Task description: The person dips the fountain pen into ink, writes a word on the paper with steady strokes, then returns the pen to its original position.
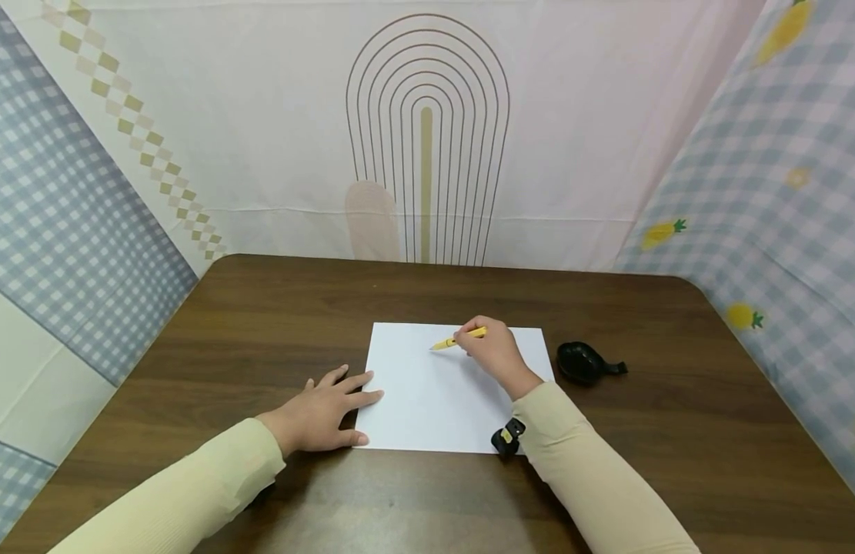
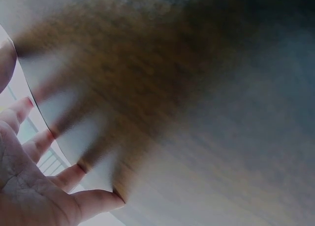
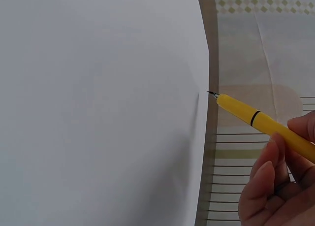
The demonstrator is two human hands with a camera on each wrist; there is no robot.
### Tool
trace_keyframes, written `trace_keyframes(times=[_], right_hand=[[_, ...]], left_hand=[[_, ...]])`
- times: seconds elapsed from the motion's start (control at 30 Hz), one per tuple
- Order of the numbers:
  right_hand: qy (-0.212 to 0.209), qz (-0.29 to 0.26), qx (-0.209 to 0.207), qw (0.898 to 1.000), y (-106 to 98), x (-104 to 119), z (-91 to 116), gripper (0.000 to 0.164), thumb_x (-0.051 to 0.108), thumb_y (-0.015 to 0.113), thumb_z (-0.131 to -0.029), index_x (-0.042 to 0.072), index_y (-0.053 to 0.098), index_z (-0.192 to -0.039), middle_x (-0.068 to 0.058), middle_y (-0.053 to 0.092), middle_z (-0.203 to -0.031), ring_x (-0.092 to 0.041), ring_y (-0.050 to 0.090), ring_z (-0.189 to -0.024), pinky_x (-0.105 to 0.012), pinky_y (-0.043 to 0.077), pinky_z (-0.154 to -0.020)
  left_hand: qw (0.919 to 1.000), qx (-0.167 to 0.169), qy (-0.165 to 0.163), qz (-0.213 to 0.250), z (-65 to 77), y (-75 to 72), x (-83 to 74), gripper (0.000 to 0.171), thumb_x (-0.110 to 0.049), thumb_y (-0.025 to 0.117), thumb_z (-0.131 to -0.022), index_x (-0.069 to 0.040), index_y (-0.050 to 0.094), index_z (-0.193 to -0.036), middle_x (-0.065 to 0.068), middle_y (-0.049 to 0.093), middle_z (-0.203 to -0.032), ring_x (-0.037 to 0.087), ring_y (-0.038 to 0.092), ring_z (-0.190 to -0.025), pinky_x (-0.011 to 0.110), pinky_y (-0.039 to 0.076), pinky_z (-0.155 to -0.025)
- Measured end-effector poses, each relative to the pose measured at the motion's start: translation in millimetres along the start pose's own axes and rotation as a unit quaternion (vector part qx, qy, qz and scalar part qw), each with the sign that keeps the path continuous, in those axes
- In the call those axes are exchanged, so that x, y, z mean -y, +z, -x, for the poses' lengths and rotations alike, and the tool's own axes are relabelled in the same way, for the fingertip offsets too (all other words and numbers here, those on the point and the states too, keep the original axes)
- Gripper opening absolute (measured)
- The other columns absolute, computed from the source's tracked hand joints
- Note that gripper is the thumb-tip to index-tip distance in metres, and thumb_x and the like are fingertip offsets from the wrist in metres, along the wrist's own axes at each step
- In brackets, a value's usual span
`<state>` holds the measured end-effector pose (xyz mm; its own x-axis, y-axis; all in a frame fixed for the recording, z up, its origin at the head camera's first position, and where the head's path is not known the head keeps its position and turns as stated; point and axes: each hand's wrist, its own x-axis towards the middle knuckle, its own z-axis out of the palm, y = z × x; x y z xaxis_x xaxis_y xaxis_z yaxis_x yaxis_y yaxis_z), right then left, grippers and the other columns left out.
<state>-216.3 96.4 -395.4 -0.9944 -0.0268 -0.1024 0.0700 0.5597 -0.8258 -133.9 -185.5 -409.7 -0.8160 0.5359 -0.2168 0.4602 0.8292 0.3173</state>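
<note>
A sheet of white paper (image 1: 427, 408) lies on the brown table, with no marks that I can make out. My right hand (image 1: 495, 352) pinches a yellow fountain pen (image 1: 444, 343) between thumb and fingers over the upper part of the sheet. In the right wrist view the pen's metal nib (image 3: 213, 94) points at the paper, and a small gap shows between it and its shadow. On the sheet's left edge rests my left hand (image 1: 323, 412), palm down with its fingers spread. Those spread fingers (image 2: 66, 177) also show in the left wrist view, tips against the surface.
Right of the paper sits a black rounded object (image 1: 581, 362) with a short handle; its kind is unclear. A black wrist device (image 1: 506, 437) overlaps the sheet's lower right corner. Patterned cloths (image 1: 572, 138) hang behind the table (image 1: 295, 300) and at both sides.
</note>
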Motion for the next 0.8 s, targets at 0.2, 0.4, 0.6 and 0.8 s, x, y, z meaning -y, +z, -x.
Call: trace_keyframes(times=[0.2,0.4,0.6,0.8], right_hand=[[0.010,0.001,-0.004,1.000,2.0,0.3,-0.5,0.016,0.024,0.066,-0.090,0.009,0.069,-0.094,-0.008,0.065,-0.092,-0.018,0.056,-0.076,-0.025,0.044,-0.060],[0.010,0.004,-0.007,1.000,3.2,1.6,-0.2,0.016,0.024,0.066,-0.089,0.009,0.069,-0.093,-0.008,0.065,-0.091,-0.018,0.057,-0.074,-0.024,0.043,-0.059],[0.003,0.011,-0.005,1.000,4.5,1.5,0.5,0.016,0.023,0.066,-0.088,0.008,0.068,-0.092,-0.009,0.066,-0.090,-0.017,0.056,-0.071,-0.024,0.043,-0.057],[-0.009,0.022,-0.005,1.000,4.7,0.8,-0.1,0.013,0.020,0.064,-0.086,0.008,0.068,-0.090,-0.009,0.065,-0.093,-0.017,0.053,-0.070,-0.024,0.042,-0.056]], left_hand=[[1.0000,-0.003,0.000,0.000,0.5,0.5,-0.3,0.065,-0.048,0.066,-0.088,-0.026,0.046,-0.146,0.006,0.030,-0.157,0.046,0.021,-0.142,0.077,0.024,-0.095],[1.0000,0.000,-0.004,0.000,0.0,0.3,-0.3,0.065,-0.048,0.066,-0.088,-0.026,0.046,-0.146,0.005,0.029,-0.157,0.045,0.020,-0.142,0.077,0.023,-0.096],[1.0000,-0.003,-0.001,-0.001,0.9,-0.4,-1.0,0.065,-0.048,0.066,-0.088,-0.026,0.046,-0.146,0.006,0.030,-0.157,0.046,0.021,-0.142,0.077,0.024,-0.095],[1.0000,0.000,-0.002,0.000,0.6,-0.7,-0.9,0.065,-0.048,0.066,-0.088,-0.026,0.046,-0.146,0.006,0.030,-0.157,0.046,0.020,-0.142,0.077,0.024,-0.096]])
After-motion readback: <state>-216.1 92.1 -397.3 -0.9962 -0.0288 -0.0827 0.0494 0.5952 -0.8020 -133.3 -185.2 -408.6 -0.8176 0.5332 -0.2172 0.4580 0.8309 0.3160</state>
